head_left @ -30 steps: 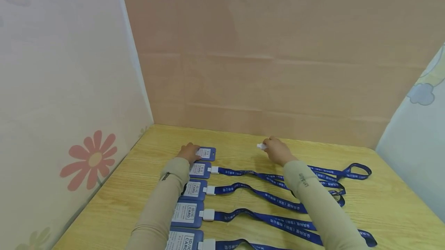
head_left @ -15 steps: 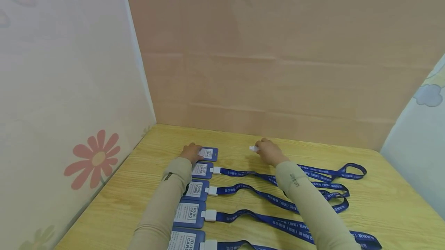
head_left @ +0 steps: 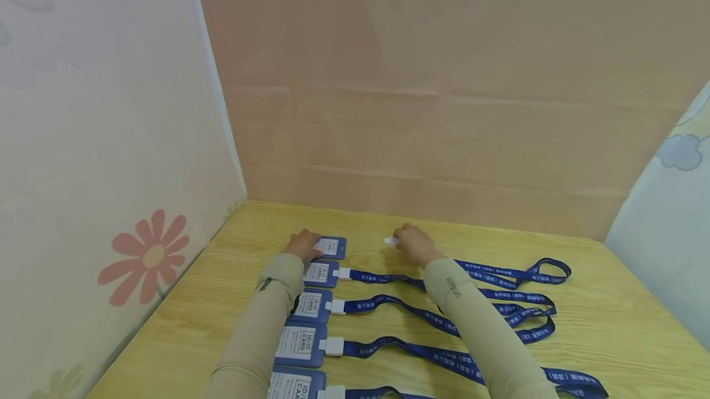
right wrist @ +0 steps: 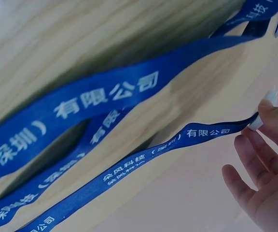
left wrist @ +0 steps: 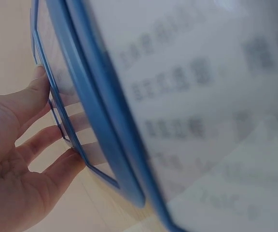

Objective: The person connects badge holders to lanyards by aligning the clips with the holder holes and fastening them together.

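Note:
At the far end of a column of blue ID card holders, my left hand point(head_left: 302, 245) grips the left part of the farthest card holder point(head_left: 334, 247), which lies on the table. The left wrist view shows the thumb and fingers point(left wrist: 64, 166) at that holder's edges. My right hand point(head_left: 417, 245) pinches a white plastic lanyard clip point(head_left: 391, 241) between thumb and fingers, to the right of the holder and apart from it. From the clip a blue lanyard point(right wrist: 206, 133) with white print trails away; in the head view the forearm hides part of it.
Several blue card holders point(head_left: 299, 345) stretch toward me along the left, each joined by a white clip point(head_left: 334, 346) to a blue lanyard point(head_left: 383, 342). Their straps run right across the wooden table point(head_left: 621, 319). A pinkish-brown backdrop point(head_left: 432, 140) stands behind.
My right hand has moved left with the lanyard clip, closer to the farthest card holder, and its strap has been drawn left. The left hand keeps its grip there.

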### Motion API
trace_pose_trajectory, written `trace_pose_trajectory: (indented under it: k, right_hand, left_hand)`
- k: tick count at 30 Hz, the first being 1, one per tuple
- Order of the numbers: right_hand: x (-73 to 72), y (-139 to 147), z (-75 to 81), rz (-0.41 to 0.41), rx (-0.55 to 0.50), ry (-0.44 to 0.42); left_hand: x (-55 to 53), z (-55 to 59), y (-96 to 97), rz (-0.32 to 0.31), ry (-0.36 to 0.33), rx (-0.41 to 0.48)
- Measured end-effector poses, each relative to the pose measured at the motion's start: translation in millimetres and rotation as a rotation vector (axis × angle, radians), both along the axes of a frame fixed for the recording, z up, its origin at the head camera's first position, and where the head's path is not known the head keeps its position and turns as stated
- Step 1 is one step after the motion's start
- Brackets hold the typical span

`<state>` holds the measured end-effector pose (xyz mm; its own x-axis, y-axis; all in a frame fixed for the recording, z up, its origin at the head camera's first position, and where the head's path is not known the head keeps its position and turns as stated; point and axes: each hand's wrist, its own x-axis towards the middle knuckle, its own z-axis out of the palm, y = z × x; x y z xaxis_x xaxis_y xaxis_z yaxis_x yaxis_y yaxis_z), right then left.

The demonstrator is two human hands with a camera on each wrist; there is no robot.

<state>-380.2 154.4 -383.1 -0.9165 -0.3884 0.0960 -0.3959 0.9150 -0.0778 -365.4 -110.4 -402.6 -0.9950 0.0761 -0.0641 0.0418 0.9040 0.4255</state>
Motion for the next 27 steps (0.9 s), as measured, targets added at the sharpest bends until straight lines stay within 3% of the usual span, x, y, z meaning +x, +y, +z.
trace_pose_trajectory:
  k: [6,15,27]
  right_hand:
    - [-0.7,-7.5,-2.4,-0.004,-0.007,0.002]
    - [-1.0,-18.4,-5.7,0.037,-0.014,-0.005]
    - [0.8,-31.8,-7.5,0.048,-0.023,-0.011]
  left_hand:
    - [0.9,0.7,-1.1,0.002,0.004,-0.002]
    - [-7.4,-8.8,-1.5,0.030,-0.006,0.011]
    - [-3.6,-2.5,3.8,0.042,-0.029,0.035]
